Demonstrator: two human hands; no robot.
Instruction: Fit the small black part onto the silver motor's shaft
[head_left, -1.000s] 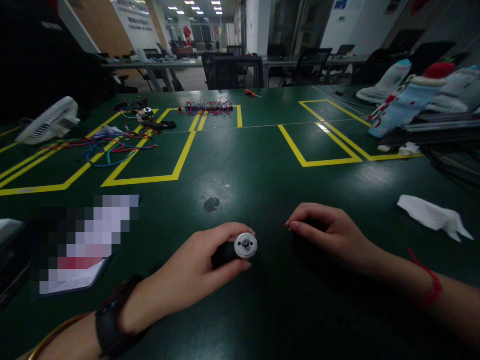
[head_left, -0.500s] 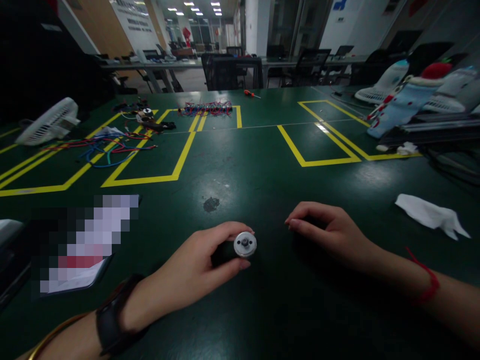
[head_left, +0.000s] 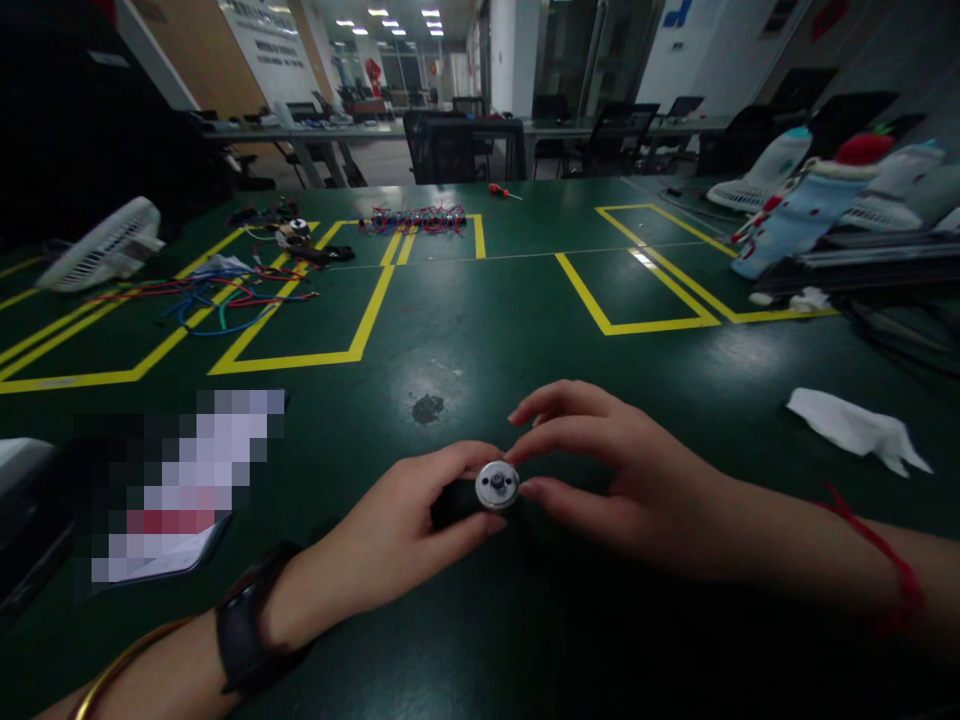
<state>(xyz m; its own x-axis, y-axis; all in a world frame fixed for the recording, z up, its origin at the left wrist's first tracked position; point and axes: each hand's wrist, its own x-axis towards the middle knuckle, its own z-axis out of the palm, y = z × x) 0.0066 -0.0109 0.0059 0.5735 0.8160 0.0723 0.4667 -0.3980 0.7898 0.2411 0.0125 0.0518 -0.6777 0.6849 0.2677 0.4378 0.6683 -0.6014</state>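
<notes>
Silvery round part [head_left: 497, 486] at lower centre of the frame, gripped by the left hand [head_left: 409, 515]; right hand [head_left: 637, 480] half-spread beside it, contact unclear.

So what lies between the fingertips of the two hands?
A round metal part, as the head view shows. The left hand holds it between thumb and fingers; the right hand is at its other side, though contact there is unclear.

Screwdriver [head_left: 497, 190]: orange-handled, lying far off
Wire bundle [head_left: 418, 220]: tangled, red and blue
White tissue [head_left: 855, 424]: crumpled, at right
</notes>
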